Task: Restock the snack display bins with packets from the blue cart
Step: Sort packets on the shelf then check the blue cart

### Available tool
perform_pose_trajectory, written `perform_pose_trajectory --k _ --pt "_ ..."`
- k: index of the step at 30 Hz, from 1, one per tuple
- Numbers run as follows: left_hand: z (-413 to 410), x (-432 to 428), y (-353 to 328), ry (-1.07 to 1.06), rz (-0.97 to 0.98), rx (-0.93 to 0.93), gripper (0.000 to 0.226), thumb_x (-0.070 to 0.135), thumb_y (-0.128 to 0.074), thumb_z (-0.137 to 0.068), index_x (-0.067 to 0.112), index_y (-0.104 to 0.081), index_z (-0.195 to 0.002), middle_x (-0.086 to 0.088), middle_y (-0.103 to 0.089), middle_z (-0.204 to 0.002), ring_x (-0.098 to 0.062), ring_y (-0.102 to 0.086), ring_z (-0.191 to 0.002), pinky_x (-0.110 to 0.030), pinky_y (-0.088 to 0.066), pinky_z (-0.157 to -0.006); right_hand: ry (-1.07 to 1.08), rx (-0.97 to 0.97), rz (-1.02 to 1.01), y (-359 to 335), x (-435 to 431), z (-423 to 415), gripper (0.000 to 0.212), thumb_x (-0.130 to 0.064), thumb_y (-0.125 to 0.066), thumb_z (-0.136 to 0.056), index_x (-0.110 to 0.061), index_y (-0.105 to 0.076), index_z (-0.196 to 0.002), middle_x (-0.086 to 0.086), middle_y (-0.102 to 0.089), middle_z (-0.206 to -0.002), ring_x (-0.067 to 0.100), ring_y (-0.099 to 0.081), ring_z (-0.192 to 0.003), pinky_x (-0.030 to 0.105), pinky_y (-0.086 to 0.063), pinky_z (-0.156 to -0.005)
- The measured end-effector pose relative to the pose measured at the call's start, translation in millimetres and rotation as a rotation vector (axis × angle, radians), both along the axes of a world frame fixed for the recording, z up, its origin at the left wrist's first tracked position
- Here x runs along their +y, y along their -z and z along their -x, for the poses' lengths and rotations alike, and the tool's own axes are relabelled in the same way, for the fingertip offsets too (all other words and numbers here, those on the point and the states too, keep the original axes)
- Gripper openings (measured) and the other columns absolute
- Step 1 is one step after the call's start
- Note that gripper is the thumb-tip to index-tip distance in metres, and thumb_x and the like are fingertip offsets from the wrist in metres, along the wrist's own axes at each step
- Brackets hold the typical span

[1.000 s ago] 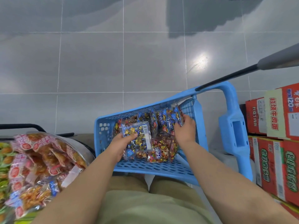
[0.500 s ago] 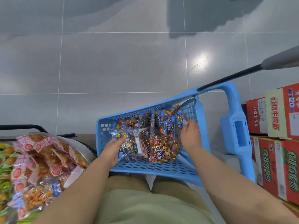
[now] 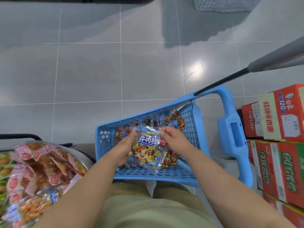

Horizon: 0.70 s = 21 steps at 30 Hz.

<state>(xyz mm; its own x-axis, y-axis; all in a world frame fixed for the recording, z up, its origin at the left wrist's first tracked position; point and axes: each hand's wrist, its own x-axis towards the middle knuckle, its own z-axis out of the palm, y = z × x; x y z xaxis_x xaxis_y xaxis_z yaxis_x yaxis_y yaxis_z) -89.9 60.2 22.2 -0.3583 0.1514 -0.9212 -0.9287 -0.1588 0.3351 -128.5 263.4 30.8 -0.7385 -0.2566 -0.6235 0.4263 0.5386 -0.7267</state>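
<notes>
The blue cart [image 3: 105, 139] stands on the floor in front of my legs, with more snack packets [image 3: 171, 122] piled at its back. Over its basket I hold a clear beef-cube packet [image 3: 147, 148] with a cartoon bull on the front, face up. My left hand [image 3: 125, 148] grips its left edge, thumb on top. My right hand [image 3: 174, 140] pinches its upper right corner. The packet is lifted a little above the others.
A snack display bin [image 3: 79, 155] heaped with pink and orange packets [image 3: 37, 168] sits at the lower left. Stacked red and green noodle cartons [image 3: 279, 145] stand at the right. The cart's blue handle [image 3: 230, 129] and a grey pole [image 3: 271, 60] rise at the right. Grey floor tiles lie beyond.
Both hands have closed in on one packet and raised it, front side up, over the basket. Before, each hand was on a separate packet in the pile.
</notes>
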Motion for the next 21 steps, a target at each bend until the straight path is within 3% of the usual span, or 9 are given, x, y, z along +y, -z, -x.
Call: perform_pose_trajectory --k 2,4,5,8,11,13,17,19,21 --pt "-8.1 -4.4 5.7 0.028 -0.027 0.033 0.086 0.050 -0.070 -0.066 0.022 -0.041 -0.141 -0.004 -0.054 -0.138 -0.031 -0.046 -0.130 -0.052 -0.042 -0.102 0.009 -0.028 -0.006 8.0 -8.1 0.8 0.023 -0.029 -0.049 -0.097 -0.035 -0.056 -0.076 -0.018 -0.058 -0.064 -0.005 -0.048 -0.056 0.015 -0.039 -0.057" --pt "-15.8 -7.0 9.2 0.102 -0.017 0.068 0.077 0.028 -0.082 -0.060 0.016 -0.051 -0.130 -0.003 -0.069 -0.117 -0.030 -0.058 -0.118 -0.043 -0.051 -0.090 0.059 -0.063 0.035 18.0 -13.5 1.3 0.014 -0.026 -0.056 -0.094 -0.036 -0.058 -0.084 -0.018 -0.061 -0.081 -0.008 -0.053 -0.071 0.014 -0.040 -0.066" --pt "-19.2 -7.9 11.8 0.122 0.023 0.064 0.068 0.022 -0.083 -0.062 0.015 -0.054 -0.124 -0.002 -0.070 -0.113 -0.026 -0.061 -0.113 -0.042 -0.050 -0.091 0.122 -0.058 0.023 23.6 -14.3 1.2 0.010 -0.024 -0.060 -0.091 -0.034 -0.059 -0.093 -0.016 -0.060 -0.091 -0.006 -0.054 -0.081 0.015 -0.041 -0.072" --pt "-29.3 -11.9 23.3 0.036 0.137 0.023 0.049 0.016 -0.079 -0.074 0.019 -0.055 -0.116 0.001 -0.065 -0.120 -0.006 -0.061 -0.098 -0.031 -0.044 -0.084 0.451 0.055 -0.297 49.7 -3.7 2.8 0.041 -0.015 -0.066 -0.085 -0.015 -0.052 -0.124 0.002 -0.053 -0.117 0.017 -0.053 -0.108 0.033 -0.045 -0.093" --pt "-44.3 -20.0 38.3 -0.118 0.201 -0.058 0.077 0.022 -0.079 -0.074 0.013 -0.039 -0.139 -0.001 -0.052 -0.134 -0.020 -0.048 -0.123 -0.043 -0.034 -0.100 0.468 -0.180 -0.477 75.9 11.1 6.2 0.057 -0.010 -0.061 -0.087 -0.003 -0.037 -0.138 0.018 -0.052 -0.128 0.034 -0.052 -0.116 0.042 -0.046 -0.096" --pt "-50.8 -26.8 41.1 -0.217 0.201 -0.073 0.072 0.020 -0.079 -0.073 0.010 -0.044 -0.134 -0.002 -0.062 -0.121 -0.021 -0.056 -0.113 -0.040 -0.043 -0.093 0.378 -0.313 -0.454 87.2 14.8 7.8 0.053 -0.015 -0.059 -0.089 -0.005 -0.038 -0.137 0.017 -0.057 -0.123 0.034 -0.057 -0.109 0.037 -0.049 -0.089" --pt "-58.5 -39.1 42.6 -0.238 0.190 -0.100 0.083 0.022 -0.086 -0.064 0.010 -0.045 -0.135 -0.011 -0.061 -0.127 -0.032 -0.054 -0.121 -0.055 -0.037 -0.106 0.288 -0.279 -0.468 102.9 18.6 9.0 0.034 -0.018 -0.056 -0.093 -0.005 -0.054 -0.124 0.015 -0.061 -0.121 0.031 -0.057 -0.108 0.030 -0.044 -0.083" --pt "-60.5 -42.6 46.3 -0.263 0.198 -0.096 0.066 0.019 -0.083 -0.067 0.010 -0.053 -0.126 -0.010 -0.069 -0.111 -0.027 -0.063 -0.105 -0.048 -0.048 -0.094 0.286 -0.253 -0.488 103.9 18.8 8.5 0.025 -0.018 -0.052 -0.095 -0.006 -0.059 -0.117 0.016 -0.062 -0.120 0.032 -0.058 -0.104 0.030 -0.045 -0.080" --pt "-59.9 -42.2 47.6 -0.287 0.249 -0.110 0.056 0.020 -0.080 -0.072 0.013 -0.053 -0.121 -0.008 -0.068 -0.114 -0.023 -0.062 -0.104 -0.043 -0.048 -0.090 0.365 -0.157 -0.457 96.7 18.4 5.1 0.011 -0.017 -0.049 -0.097 -0.010 -0.057 -0.099 0.016 -0.063 -0.108 0.028 -0.058 -0.087 0.028 -0.045 -0.067"
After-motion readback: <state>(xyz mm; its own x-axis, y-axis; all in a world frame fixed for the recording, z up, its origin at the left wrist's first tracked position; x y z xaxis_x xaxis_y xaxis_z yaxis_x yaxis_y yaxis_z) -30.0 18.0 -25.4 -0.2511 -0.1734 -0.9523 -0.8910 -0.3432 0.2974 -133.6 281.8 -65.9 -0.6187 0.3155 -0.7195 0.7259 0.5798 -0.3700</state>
